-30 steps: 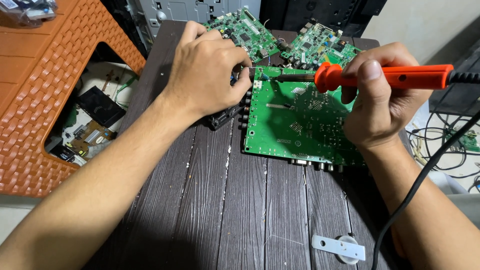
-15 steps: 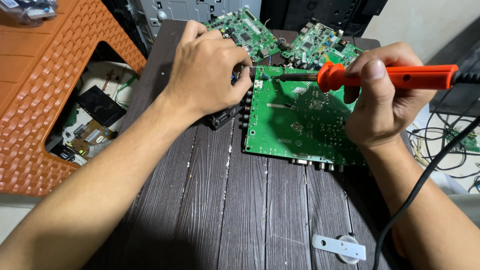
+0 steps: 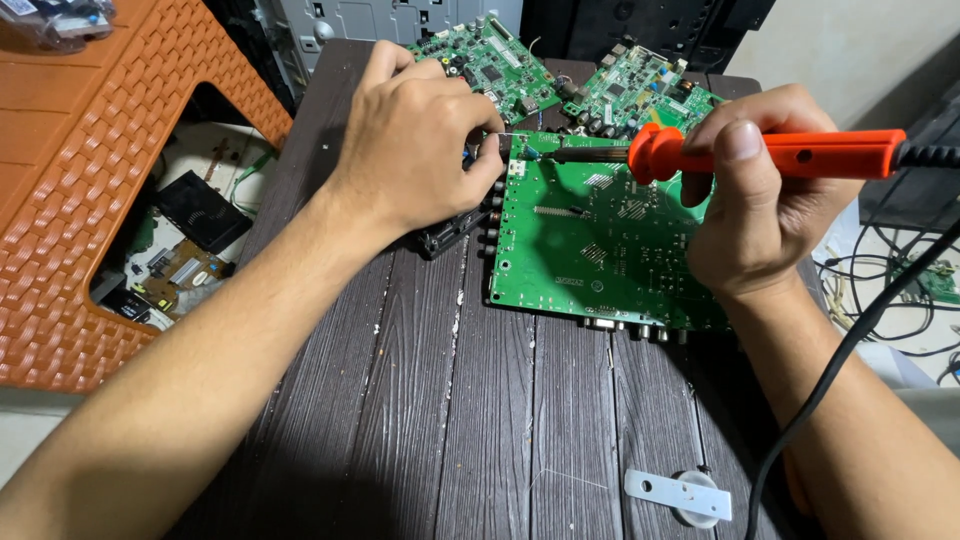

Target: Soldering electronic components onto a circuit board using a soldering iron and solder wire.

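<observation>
Soldering iron [image 3: 770,152] unmoved in right hand [image 3: 765,205], tip on board [image 3: 600,240].

Soldering iron [image 3: 770,152] over green circuit board [image 3: 600,245]

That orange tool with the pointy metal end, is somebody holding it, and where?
Yes. The right hand holds the soldering iron by its orange handle, just behind the flared guard.

A board [image 3: 600,240] lies on the counter [image 3: 420,400]; two more boards [image 3: 490,60] lie behind it; a stool [image 3: 60,200] stands left; a bracket [image 3: 678,493] lies in front.
</observation>
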